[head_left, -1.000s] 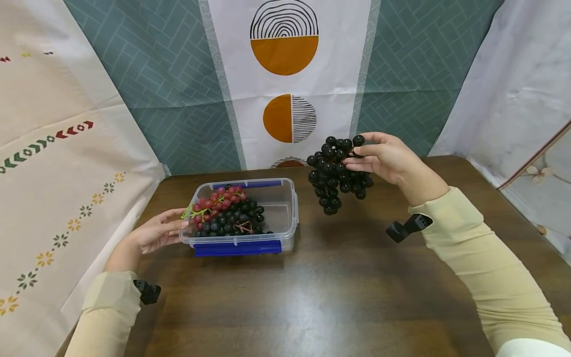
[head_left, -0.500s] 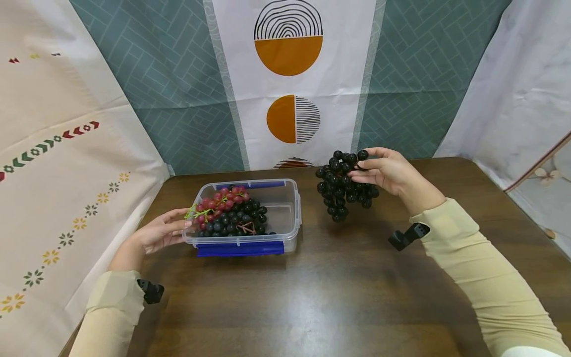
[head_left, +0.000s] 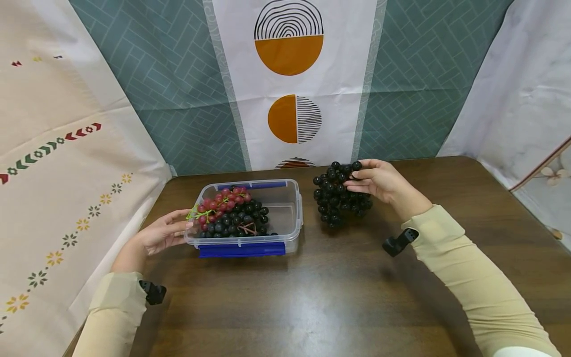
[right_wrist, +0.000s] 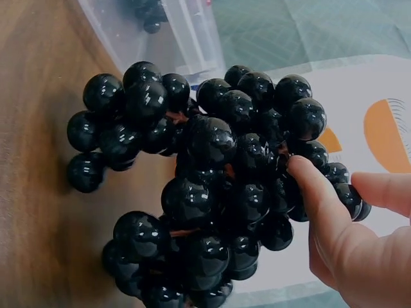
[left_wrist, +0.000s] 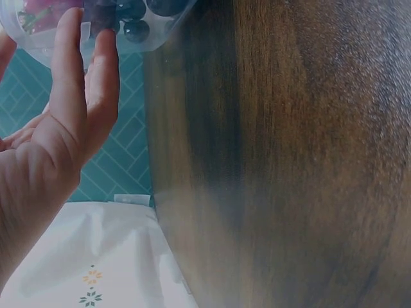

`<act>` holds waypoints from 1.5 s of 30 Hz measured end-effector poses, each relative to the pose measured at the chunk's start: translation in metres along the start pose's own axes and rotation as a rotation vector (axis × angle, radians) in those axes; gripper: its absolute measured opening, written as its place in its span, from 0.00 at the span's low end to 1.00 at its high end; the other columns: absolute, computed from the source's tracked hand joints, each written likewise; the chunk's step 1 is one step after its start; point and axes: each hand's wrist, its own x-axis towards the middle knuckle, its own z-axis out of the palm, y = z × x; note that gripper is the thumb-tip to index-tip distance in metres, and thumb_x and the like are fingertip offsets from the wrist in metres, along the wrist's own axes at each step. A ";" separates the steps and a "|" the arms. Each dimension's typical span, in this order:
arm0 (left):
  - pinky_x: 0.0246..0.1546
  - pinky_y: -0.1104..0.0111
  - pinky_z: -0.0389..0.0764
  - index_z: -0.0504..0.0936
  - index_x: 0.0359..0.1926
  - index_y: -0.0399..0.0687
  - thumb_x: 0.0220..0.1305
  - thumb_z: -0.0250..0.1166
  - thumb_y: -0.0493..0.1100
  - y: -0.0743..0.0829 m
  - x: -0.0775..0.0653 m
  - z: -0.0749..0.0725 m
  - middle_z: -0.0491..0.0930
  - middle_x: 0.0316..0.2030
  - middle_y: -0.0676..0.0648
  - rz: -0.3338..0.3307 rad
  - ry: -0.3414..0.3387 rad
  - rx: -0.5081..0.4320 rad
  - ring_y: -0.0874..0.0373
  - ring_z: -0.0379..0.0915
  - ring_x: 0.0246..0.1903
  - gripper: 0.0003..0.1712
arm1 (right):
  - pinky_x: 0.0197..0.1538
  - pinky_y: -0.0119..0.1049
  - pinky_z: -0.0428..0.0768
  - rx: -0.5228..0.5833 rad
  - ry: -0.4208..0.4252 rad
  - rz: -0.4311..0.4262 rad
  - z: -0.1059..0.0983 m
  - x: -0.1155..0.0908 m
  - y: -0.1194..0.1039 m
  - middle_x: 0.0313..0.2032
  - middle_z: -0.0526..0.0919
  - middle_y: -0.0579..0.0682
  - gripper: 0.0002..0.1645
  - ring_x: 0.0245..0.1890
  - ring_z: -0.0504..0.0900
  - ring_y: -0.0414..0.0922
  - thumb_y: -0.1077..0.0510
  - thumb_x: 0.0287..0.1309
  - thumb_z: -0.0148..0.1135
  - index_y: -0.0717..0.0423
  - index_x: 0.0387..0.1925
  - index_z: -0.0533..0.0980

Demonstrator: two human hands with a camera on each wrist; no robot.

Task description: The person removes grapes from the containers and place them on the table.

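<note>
My right hand [head_left: 379, 182] pinches a bunch of black grapes [head_left: 334, 198] at its top. The bunch hangs low over the table, right of the container; in the right wrist view, shiny black grapes [right_wrist: 212, 141] fill the middle and a fingertip presses among them near the stem. My left hand [head_left: 165, 232] touches the left end of a clear plastic container [head_left: 294, 233] with blue clips, its fingers [left_wrist: 67, 77] fairly straight against the wall. Inside lie red grapes [head_left: 223, 200] with a green stem and black grapes [head_left: 236, 220] with a brown stem, on the left side.
The dark wooden table [head_left: 285, 297] reaches forward to a hung teal cloth [head_left: 183, 89] with a white printed panel [head_left: 339, 44]. An embroidered cream cloth [head_left: 58, 188] hangs at the left and a pale cloth [head_left: 526, 99] at the right. Each wrist wears a small black camera.
My right hand has lowered the bunch of black grapes toward the table, lately shifting slightly left. My left hand stays at the container. The head view has shifted slightly.
</note>
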 end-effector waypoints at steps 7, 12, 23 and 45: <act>0.47 0.70 0.80 0.40 0.70 0.37 0.72 0.53 0.42 -0.002 0.000 0.000 0.78 0.44 0.61 -0.006 0.000 0.006 0.67 0.77 0.46 0.38 | 0.48 0.33 0.82 -0.036 0.018 -0.006 0.005 0.010 0.011 0.51 0.62 0.60 0.39 0.34 0.85 0.40 0.72 0.67 0.42 0.64 0.72 0.36; 0.47 0.71 0.80 0.40 0.70 0.37 0.72 0.52 0.41 -0.003 0.000 -0.001 0.78 0.45 0.61 -0.004 -0.004 0.006 0.67 0.77 0.46 0.38 | 0.49 0.34 0.81 -0.073 0.028 -0.011 0.008 0.016 0.014 0.51 0.63 0.59 0.37 0.34 0.85 0.39 0.70 0.68 0.43 0.65 0.72 0.40; 0.47 0.70 0.80 0.39 0.70 0.36 0.72 0.52 0.42 0.000 0.001 -0.001 0.78 0.45 0.61 -0.008 -0.013 0.018 0.67 0.77 0.46 0.38 | 0.51 0.35 0.80 -0.077 0.089 -0.017 -0.002 0.023 0.023 0.59 0.61 0.62 0.40 0.35 0.84 0.38 0.69 0.68 0.45 0.61 0.73 0.38; 0.47 0.72 0.79 0.35 0.72 0.34 0.72 0.52 0.43 -0.001 -0.002 0.002 0.75 0.46 0.61 0.005 0.005 0.019 0.70 0.76 0.46 0.42 | 0.59 0.40 0.75 -0.079 0.216 0.008 0.008 0.036 0.039 0.58 0.67 0.60 0.39 0.49 0.82 0.46 0.67 0.68 0.48 0.61 0.72 0.40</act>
